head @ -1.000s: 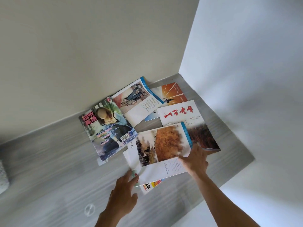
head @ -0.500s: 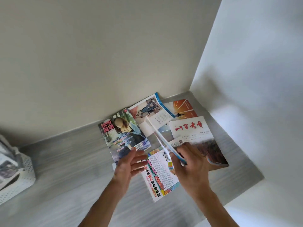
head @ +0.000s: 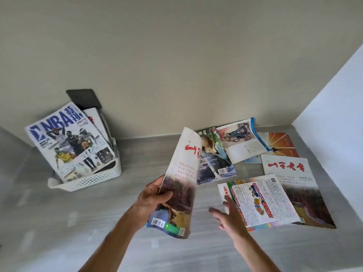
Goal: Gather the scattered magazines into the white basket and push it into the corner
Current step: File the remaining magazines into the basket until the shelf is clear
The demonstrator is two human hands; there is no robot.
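My left hand (head: 155,197) grips a white magazine with red characters (head: 181,185), lifted upright above the grey floor. My right hand (head: 228,216) hovers open and blurred, its fingers at the left edge of a colourful text-covered magazine (head: 263,201) lying flat. Behind that lie a second red-character magazine (head: 288,169), an orange one (head: 280,144), a blue-edged one (head: 243,142) and one with a woman on the cover (head: 216,160). The white perforated basket (head: 94,178) stands at the left with an NBA magazine (head: 70,142) and others leaning in it.
A beige wall runs along the back. A white wall (head: 334,105) closes the right side, forming a corner behind the scattered magazines. Bare grey wood-grain floor (head: 68,222) lies between the basket and my hands.
The magazine lifted by my right hand has passed to my left hand, which now holds it upright. My right hand has let go. The view has swung left, showing the basket.
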